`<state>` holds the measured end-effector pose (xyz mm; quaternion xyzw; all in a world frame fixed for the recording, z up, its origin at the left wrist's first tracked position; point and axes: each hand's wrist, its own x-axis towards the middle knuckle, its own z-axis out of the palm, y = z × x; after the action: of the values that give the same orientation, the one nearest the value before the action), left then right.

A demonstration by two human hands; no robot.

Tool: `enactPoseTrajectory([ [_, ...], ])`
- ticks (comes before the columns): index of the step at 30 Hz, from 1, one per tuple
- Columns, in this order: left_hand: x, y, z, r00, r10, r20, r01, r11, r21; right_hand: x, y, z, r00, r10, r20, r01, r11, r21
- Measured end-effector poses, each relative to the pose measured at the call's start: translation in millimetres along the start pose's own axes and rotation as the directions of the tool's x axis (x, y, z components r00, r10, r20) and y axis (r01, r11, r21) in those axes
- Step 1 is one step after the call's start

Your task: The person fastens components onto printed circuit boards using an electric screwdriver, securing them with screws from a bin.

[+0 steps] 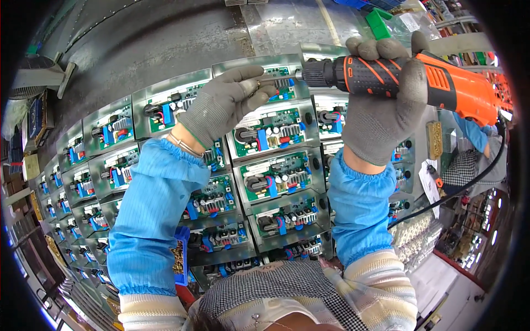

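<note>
In my gloved right hand (386,110) is an orange and black power screwdriver (381,75), lying sideways with its chuck to the left. A long thin bit (280,79) runs from the chuck toward my left hand (223,102), also gloved. Thumb and forefinger of that hand pinch a small brass-coloured screw (258,84) at the bit's tip; the fingers partly hide it. Both hands are above rows of open metal trays (232,164), each holding a green circuit board (276,172) with blue, black and silver parts. One board (284,95) sits just under the bit.
A blue bin (180,256) of small brass-coloured pieces stands among the trays near my left forearm. The driver's black cable (464,190) loops down on the right. Another person's blue sleeve (470,132) shows at the right, near a white paper (429,187). A green bin (378,23) lies at the far right.
</note>
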<state>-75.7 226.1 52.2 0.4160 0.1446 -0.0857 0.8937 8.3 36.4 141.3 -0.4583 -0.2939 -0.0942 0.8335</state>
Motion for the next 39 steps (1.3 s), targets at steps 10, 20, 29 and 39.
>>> enactPoseTrajectory([
  [10,-3.3,-2.6,7.9,0.999,0.003,-0.033,-0.004,0.999,-0.033,-6.6,2.3,-5.9,0.999,0.049,-0.002,-0.049,0.999,-0.010],
  [20,-0.8,-11.8,13.4,0.996,0.044,-0.081,-0.042,0.999,0.025,-9.5,13.8,-7.8,0.963,0.101,-0.249,-0.123,0.990,-0.075],
  [29,15.2,-2.5,-17.3,0.945,0.064,-0.319,-0.050,0.997,0.053,10.6,59.9,-34.1,0.986,-0.065,-0.154,0.000,0.921,-0.389],
  [39,18.3,-3.6,-29.8,0.969,0.042,-0.244,-0.046,0.999,-0.014,7.7,95.4,-55.5,0.998,-0.019,-0.068,-0.016,0.878,-0.479],
])
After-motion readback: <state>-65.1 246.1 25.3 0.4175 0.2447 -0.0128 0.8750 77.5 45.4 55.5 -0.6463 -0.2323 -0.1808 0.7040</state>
